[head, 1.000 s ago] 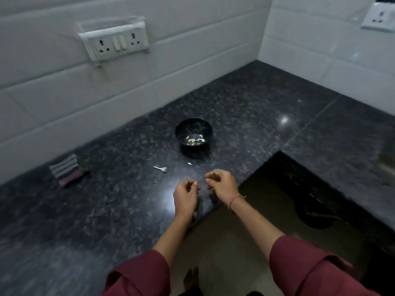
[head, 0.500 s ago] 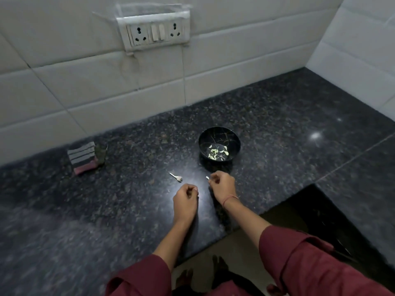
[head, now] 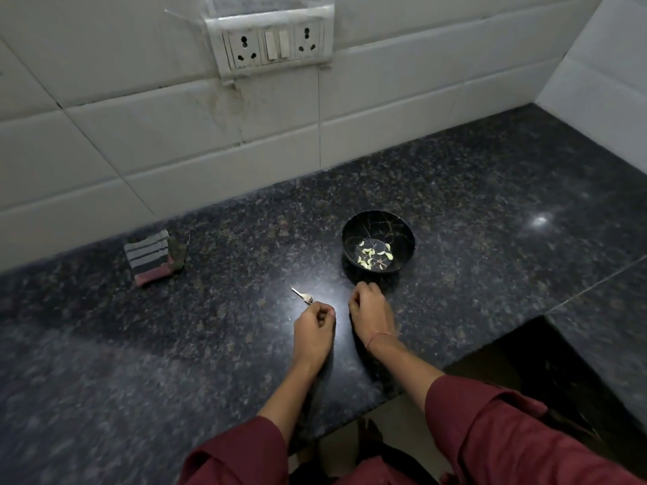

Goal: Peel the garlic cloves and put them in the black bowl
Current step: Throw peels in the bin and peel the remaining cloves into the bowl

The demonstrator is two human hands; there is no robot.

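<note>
The black bowl (head: 351, 228) stands on the dark granite counter (head: 472, 211) and holds several peeled garlic cloves (head: 371, 255). My right hand (head: 370, 311) is just in front of the bowl, fingers curled down onto the counter where a small white garlic bit lay. That bit no longer shows. My left hand (head: 312, 331) rests beside it, fingers curled and thumb pressed on them as in a pinch; what it holds is hidden. A pale garlic stem scrap (head: 303, 296) lies just beyond the left hand.
A folded striped cloth (head: 150, 257) lies at the back left near the tiled wall. A socket and switch plate (head: 275, 47) is on the wall above. The counter's front edge (head: 402, 397) runs under my forearms, with a darker step at the right.
My hands have parted. The right hand went forward onto the counter towards the bowl and now covers the white bit. The view shifted left and closer to the wall.
</note>
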